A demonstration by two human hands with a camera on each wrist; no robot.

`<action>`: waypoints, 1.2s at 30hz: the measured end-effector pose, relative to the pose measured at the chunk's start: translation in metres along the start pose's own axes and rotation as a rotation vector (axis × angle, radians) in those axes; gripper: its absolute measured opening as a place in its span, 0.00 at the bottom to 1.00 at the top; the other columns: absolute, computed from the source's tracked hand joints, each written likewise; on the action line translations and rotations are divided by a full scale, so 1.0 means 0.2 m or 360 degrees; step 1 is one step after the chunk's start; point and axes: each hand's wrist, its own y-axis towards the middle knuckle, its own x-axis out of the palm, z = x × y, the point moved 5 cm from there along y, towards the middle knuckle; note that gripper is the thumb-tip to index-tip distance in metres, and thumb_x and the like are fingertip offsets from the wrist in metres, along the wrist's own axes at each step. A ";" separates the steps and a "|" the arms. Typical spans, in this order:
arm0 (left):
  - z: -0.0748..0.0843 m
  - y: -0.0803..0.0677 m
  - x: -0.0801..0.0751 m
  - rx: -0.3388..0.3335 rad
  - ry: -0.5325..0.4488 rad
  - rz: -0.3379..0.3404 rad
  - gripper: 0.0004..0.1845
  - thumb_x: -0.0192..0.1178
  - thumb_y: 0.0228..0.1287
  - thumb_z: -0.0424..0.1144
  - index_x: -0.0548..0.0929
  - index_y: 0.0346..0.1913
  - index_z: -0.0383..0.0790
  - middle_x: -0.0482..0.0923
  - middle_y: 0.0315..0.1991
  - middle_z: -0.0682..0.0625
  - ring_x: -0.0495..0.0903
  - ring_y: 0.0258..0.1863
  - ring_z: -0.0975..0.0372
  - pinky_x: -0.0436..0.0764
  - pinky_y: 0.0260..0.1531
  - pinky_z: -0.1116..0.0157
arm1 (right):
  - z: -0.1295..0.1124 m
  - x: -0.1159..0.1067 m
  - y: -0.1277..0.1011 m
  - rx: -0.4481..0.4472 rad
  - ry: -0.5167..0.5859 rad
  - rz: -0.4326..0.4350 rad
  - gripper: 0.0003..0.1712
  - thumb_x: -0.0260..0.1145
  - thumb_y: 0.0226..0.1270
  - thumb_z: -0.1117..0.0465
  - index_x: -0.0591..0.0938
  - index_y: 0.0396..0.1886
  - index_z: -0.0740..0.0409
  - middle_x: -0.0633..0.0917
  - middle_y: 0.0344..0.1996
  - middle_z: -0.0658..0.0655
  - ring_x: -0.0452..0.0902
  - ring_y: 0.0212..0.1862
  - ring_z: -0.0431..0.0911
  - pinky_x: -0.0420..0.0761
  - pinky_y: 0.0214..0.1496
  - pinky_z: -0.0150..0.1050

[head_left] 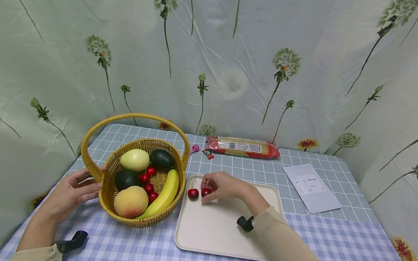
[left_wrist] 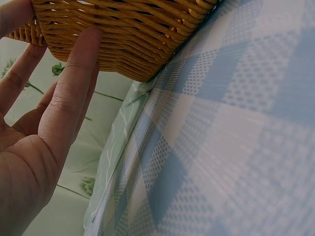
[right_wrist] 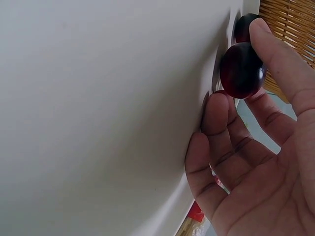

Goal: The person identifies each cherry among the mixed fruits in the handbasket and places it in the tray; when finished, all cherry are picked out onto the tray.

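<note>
On the beige tray [head_left: 221,229], my right hand [head_left: 222,187] has its thumb and index finger about a dark red cherry [head_left: 206,192], pinching it near the stem. A second cherry [head_left: 193,194] lies just left of it. The right wrist view shows the held cherry [right_wrist: 242,71] between thumb and index, the other fingers curled beside the tray surface. My left hand [head_left: 74,191] touches the left side of the wicker basket [head_left: 138,222] by the handle's base, its fingers fairly straight against the weave [left_wrist: 123,39].
Inside the basket are a banana [head_left: 165,194], a peach [head_left: 130,202], a yellow-green fruit [head_left: 135,159], two dark green fruits and several red cherries. Behind the tray lie a red-and-clear packet [head_left: 243,147] and small wrapped candies [head_left: 208,154]. A white labelled pouch [head_left: 311,188] lies right.
</note>
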 end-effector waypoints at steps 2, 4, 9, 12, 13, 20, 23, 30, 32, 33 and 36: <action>0.00 0.00 0.00 -0.0001 -0.0002 0.0005 0.26 0.59 0.77 0.23 0.84 0.66 0.56 0.83 0.56 0.64 0.86 0.53 0.71 0.92 0.45 0.66 | 0.00 0.00 0.00 0.0002 0.0000 -0.0004 0.18 0.82 0.64 0.52 0.83 0.44 0.53 0.80 0.30 0.48 0.72 0.34 0.39 0.72 0.38 0.31; 0.00 0.00 0.00 -0.0004 -0.0002 0.0011 0.26 0.59 0.77 0.24 0.84 0.66 0.56 0.83 0.56 0.64 0.86 0.53 0.71 0.92 0.45 0.66 | 0.00 0.00 0.00 0.0001 -0.0003 -0.0004 0.19 0.82 0.64 0.52 0.83 0.44 0.53 0.80 0.30 0.48 0.72 0.34 0.39 0.73 0.38 0.31; -0.01 0.00 -0.01 0.0005 -0.0012 0.0007 0.26 0.58 0.77 0.23 0.84 0.66 0.56 0.84 0.56 0.64 0.86 0.53 0.71 0.92 0.45 0.66 | 0.00 0.00 0.00 0.0004 -0.0022 -0.0006 0.19 0.83 0.64 0.52 0.83 0.45 0.53 0.80 0.31 0.48 0.72 0.35 0.39 0.73 0.39 0.31; -0.01 0.00 -0.01 0.0023 -0.0030 -0.0002 0.27 0.58 0.77 0.22 0.84 0.67 0.55 0.84 0.56 0.63 0.86 0.53 0.71 0.92 0.44 0.65 | 0.00 0.00 0.00 0.0007 -0.0032 -0.0010 0.19 0.82 0.64 0.52 0.83 0.46 0.52 0.80 0.31 0.48 0.72 0.35 0.39 0.73 0.39 0.31; -0.01 0.00 -0.01 0.0028 -0.0037 -0.0005 0.27 0.58 0.77 0.22 0.84 0.67 0.55 0.84 0.56 0.63 0.86 0.54 0.71 0.92 0.44 0.65 | 0.00 0.00 0.00 0.0008 -0.0030 -0.0011 0.19 0.82 0.64 0.52 0.83 0.46 0.52 0.81 0.32 0.48 0.72 0.36 0.40 0.73 0.39 0.31; 0.00 0.00 0.00 0.0030 -0.0025 -0.0023 0.26 0.58 0.77 0.23 0.84 0.67 0.55 0.83 0.57 0.64 0.85 0.54 0.71 0.92 0.45 0.65 | 0.01 -0.01 0.00 0.0037 -0.0023 -0.0013 0.20 0.83 0.64 0.52 0.83 0.48 0.50 0.82 0.34 0.49 0.74 0.37 0.40 0.75 0.41 0.31; -0.01 0.00 0.00 0.0026 -0.0019 -0.0021 0.26 0.58 0.77 0.24 0.84 0.67 0.54 0.83 0.57 0.64 0.85 0.54 0.71 0.92 0.46 0.65 | 0.01 -0.02 0.00 0.0045 -0.0014 -0.0014 0.21 0.83 0.64 0.52 0.83 0.50 0.51 0.82 0.35 0.50 0.74 0.38 0.41 0.75 0.42 0.33; -0.01 0.00 0.00 0.0048 -0.0023 -0.0040 0.26 0.58 0.77 0.23 0.84 0.67 0.54 0.83 0.57 0.63 0.86 0.53 0.70 0.92 0.46 0.65 | -0.04 -0.12 -0.05 0.0087 -0.0019 0.0030 0.25 0.80 0.67 0.50 0.83 0.58 0.53 0.85 0.43 0.55 0.79 0.43 0.43 0.81 0.49 0.37; -0.01 0.00 0.00 0.0057 -0.0023 -0.0041 0.26 0.58 0.77 0.23 0.83 0.67 0.53 0.83 0.57 0.63 0.86 0.53 0.70 0.92 0.46 0.65 | -0.07 -0.16 -0.06 0.0072 -0.0028 0.0042 0.25 0.79 0.69 0.50 0.83 0.60 0.54 0.86 0.44 0.55 0.80 0.45 0.45 0.82 0.50 0.37; -0.01 0.00 0.00 0.0059 -0.0021 -0.0042 0.26 0.58 0.77 0.23 0.83 0.67 0.53 0.83 0.57 0.63 0.86 0.53 0.70 0.92 0.46 0.65 | -0.09 -0.18 -0.07 0.0062 -0.0029 0.0044 0.25 0.78 0.69 0.50 0.84 0.60 0.55 0.86 0.44 0.55 0.81 0.45 0.45 0.82 0.50 0.38; -0.01 0.00 0.00 0.0046 0.0001 -0.0025 0.25 0.59 0.77 0.24 0.83 0.67 0.53 0.83 0.57 0.62 0.86 0.53 0.70 0.92 0.46 0.65 | -0.17 -0.22 -0.09 0.0012 -0.0034 0.0038 0.23 0.78 0.70 0.50 0.84 0.59 0.55 0.86 0.43 0.53 0.81 0.46 0.46 0.83 0.50 0.37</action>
